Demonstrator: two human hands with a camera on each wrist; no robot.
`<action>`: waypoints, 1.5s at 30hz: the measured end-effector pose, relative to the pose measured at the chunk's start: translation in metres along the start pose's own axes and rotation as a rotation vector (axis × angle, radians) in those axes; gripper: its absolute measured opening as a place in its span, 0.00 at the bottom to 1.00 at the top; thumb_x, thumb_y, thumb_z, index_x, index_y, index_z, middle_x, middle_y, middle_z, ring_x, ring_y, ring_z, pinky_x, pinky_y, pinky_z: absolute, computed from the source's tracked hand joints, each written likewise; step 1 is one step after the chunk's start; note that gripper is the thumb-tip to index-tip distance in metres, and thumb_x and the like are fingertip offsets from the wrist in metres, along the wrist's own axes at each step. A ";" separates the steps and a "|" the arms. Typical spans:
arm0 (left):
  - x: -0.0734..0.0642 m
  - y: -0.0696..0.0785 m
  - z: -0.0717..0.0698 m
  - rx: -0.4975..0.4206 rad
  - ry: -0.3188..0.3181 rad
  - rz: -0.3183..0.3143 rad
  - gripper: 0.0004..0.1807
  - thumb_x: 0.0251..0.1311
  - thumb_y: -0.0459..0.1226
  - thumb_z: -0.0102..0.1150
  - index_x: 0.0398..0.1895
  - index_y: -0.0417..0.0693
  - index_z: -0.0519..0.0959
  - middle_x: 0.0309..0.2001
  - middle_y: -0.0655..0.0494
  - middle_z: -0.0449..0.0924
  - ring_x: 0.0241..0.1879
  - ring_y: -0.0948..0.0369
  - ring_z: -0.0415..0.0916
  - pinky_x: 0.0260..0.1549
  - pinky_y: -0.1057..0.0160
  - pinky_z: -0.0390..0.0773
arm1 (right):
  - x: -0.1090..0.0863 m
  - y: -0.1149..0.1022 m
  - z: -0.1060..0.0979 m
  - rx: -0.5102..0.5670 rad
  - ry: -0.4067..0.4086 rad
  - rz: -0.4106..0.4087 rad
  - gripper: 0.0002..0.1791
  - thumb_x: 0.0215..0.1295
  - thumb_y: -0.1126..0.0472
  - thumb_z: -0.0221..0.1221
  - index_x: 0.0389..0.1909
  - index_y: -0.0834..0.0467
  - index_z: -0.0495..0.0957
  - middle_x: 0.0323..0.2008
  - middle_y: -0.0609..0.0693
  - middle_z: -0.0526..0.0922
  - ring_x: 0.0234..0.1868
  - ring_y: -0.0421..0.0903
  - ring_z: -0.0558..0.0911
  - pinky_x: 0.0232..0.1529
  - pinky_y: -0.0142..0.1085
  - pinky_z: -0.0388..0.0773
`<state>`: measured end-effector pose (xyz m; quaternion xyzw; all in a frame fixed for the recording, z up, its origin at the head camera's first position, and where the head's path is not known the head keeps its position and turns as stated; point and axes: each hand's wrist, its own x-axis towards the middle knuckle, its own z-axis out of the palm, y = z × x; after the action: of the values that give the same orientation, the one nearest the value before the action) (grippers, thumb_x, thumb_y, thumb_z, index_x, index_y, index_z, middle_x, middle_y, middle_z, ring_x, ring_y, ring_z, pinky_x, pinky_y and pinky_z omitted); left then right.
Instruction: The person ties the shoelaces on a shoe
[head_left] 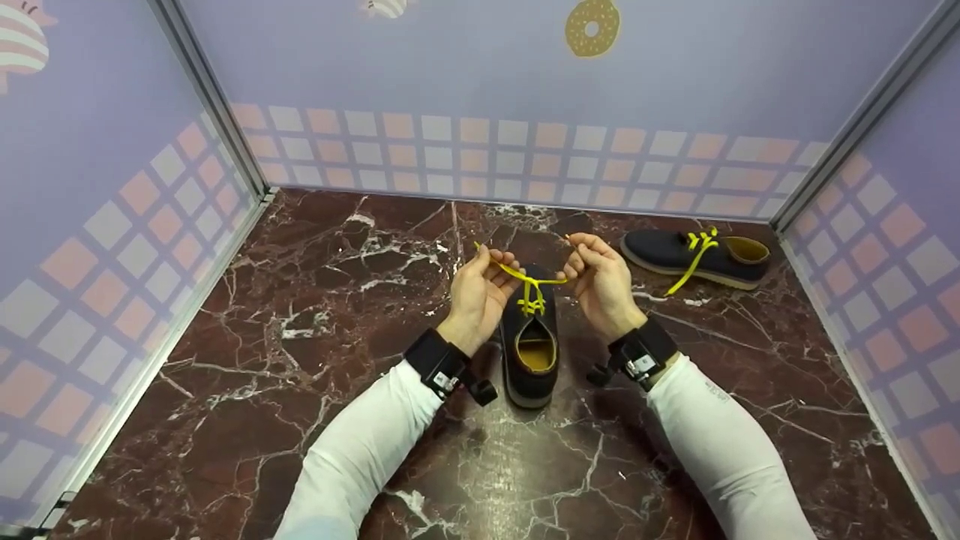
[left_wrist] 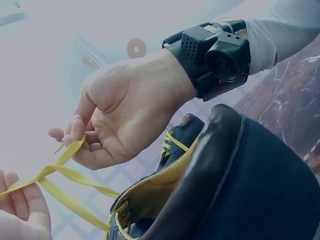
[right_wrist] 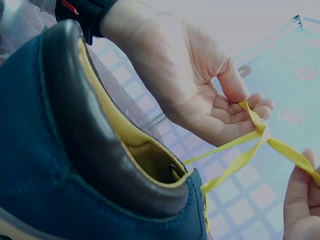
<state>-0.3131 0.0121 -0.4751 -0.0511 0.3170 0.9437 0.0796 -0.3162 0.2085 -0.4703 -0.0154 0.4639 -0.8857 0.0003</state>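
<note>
A dark shoe (head_left: 529, 394) with a yellow lining stands upright on the floor, its toe pointing away from me. Its yellow lace (head_left: 532, 289) rises from the eyelets, and the two ends cross above the shoe. My left hand (head_left: 474, 296) pinches one lace end between thumb and fingers, at the shoe's left. On the other side, my right hand (head_left: 606, 286) grips the other end with curled fingers. In the left wrist view, the lace crossing (left_wrist: 45, 172) hangs between the hands, apart from the shoe's tongue. The toe is partly hidden behind the lace and fingers.
A matching dark shoe (head_left: 660, 251) with yellow laces lies at the back right, one lace end trailing on the floor. Patterned panels (head_left: 487, 150) enclose the brown marbled floor (head_left: 247, 375) at the back and both sides.
</note>
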 end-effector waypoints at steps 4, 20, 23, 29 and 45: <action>0.001 0.000 -0.001 0.004 0.009 0.009 0.25 0.92 0.44 0.39 0.32 0.50 0.78 0.30 0.58 0.81 0.32 0.62 0.78 0.41 0.63 0.86 | 0.000 -0.001 -0.002 0.018 -0.003 -0.007 0.17 0.92 0.65 0.40 0.45 0.55 0.77 0.23 0.43 0.65 0.23 0.40 0.64 0.31 0.32 0.67; 0.007 0.005 -0.014 0.121 0.049 0.011 0.23 0.93 0.45 0.37 0.35 0.51 0.74 0.20 0.64 0.64 0.21 0.67 0.60 0.24 0.70 0.67 | -0.003 -0.009 -0.021 0.017 0.074 -0.012 0.19 0.89 0.67 0.40 0.42 0.54 0.79 0.18 0.42 0.68 0.17 0.35 0.61 0.22 0.28 0.54; 0.008 0.006 -0.019 0.143 0.061 0.010 0.22 0.93 0.45 0.37 0.35 0.50 0.73 0.20 0.64 0.62 0.20 0.67 0.59 0.24 0.70 0.67 | -0.003 -0.008 -0.027 0.003 0.089 -0.008 0.21 0.89 0.68 0.39 0.41 0.54 0.80 0.17 0.42 0.68 0.17 0.35 0.61 0.22 0.29 0.53; 0.010 0.008 -0.027 0.162 0.098 0.016 0.23 0.93 0.44 0.36 0.34 0.49 0.73 0.20 0.65 0.61 0.20 0.68 0.58 0.23 0.70 0.66 | -0.002 -0.006 -0.040 -0.002 0.118 -0.005 0.22 0.87 0.69 0.40 0.41 0.55 0.83 0.17 0.41 0.68 0.16 0.34 0.60 0.20 0.27 0.55; 0.014 0.005 -0.060 0.248 0.186 -0.004 0.22 0.93 0.42 0.35 0.33 0.48 0.70 0.18 0.65 0.57 0.18 0.68 0.57 0.21 0.69 0.69 | -0.005 0.009 -0.076 -0.101 0.168 0.121 0.18 0.86 0.70 0.42 0.44 0.55 0.81 0.17 0.42 0.69 0.17 0.35 0.59 0.20 0.27 0.57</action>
<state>-0.3249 -0.0266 -0.5222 -0.1288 0.4371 0.8883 0.0572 -0.3137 0.2663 -0.5209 0.0868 0.5066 -0.8577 0.0142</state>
